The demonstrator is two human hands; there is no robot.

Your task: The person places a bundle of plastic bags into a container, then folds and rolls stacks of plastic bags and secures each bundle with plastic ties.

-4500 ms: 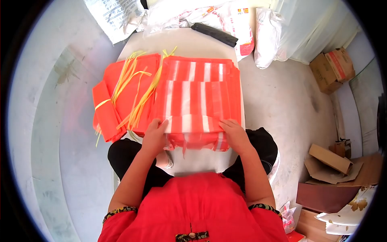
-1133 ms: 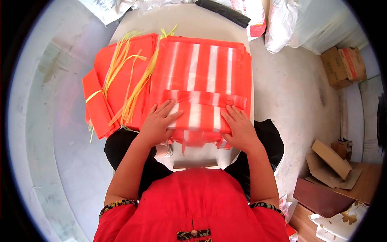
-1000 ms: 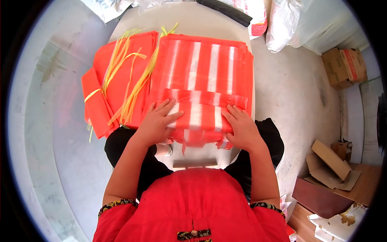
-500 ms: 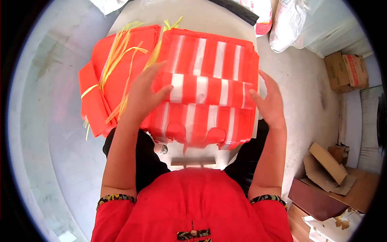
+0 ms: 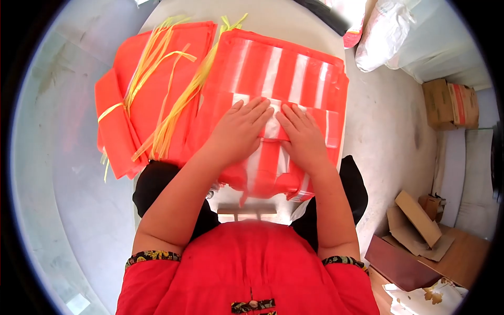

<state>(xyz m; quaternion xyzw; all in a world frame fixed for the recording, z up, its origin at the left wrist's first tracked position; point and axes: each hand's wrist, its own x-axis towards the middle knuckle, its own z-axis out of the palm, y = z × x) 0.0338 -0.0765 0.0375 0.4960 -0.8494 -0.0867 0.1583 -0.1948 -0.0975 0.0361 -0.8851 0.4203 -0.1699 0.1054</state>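
Red-and-white striped bags (image 5: 286, 68) lie stacked on the light table (image 5: 262, 17). A folded striped band crosses the top of the stack. My left hand (image 5: 239, 131) rests flat on this band with its fingers stretched out. Beside it, my right hand (image 5: 303, 137) also lies on the band, fingers spread, the fingertips of both close together. Neither hand grips anything. To the left lie plain red bags (image 5: 181, 100) with yellow strips (image 5: 178, 118) across them. A folded red bundle (image 5: 116, 128), tied with a yellow strip, sits at the far left.
A dark roll (image 5: 328, 16) lies at the table's far edge, near a white bag (image 5: 383, 34). On the floor to the right stands a cardboard box (image 5: 446, 105). An opened carton (image 5: 417, 226) sits on brown furniture (image 5: 464, 257) at the lower right.
My hands lifted off the stack's near part, moved apart, and now lie closer together farther up. The fold has shifted away from me, after the bags' near edge with handle cut-outs showed.
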